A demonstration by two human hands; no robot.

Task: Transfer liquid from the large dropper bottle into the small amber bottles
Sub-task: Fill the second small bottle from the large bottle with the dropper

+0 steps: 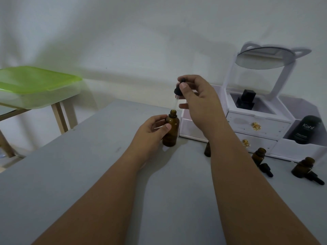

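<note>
Small amber bottles [303, 167] stand open on the grey table [88, 174] in the lower right of the frame, nearest to the camera. A second one [258, 156] is a little farther and a third [207, 151] is half hidden behind the right forearm. Two black caps [266, 169] lie beside them, probably taken off so that the mouths are ready for filling.

Farther, at the centre, the large dropper bottle [171, 129] stands on the table. The left hand [154, 128] has its fingers and thumb curled around the body of it, I think to keep it from tipping. Above it the right hand [196, 98] pinches the black bulb of the dropper [177, 91] between thumb and forefinger, while the other fingers are loosely bent. The glass tube hangs almost upright with its tip at the bottle's mouth. I cannot tell whether it holds liquid.

Behind, at the right, are a white organiser [256, 126] with a mirror [265, 58] and a black bottle [307, 128]. At the upper left is a green box [35, 80].
</note>
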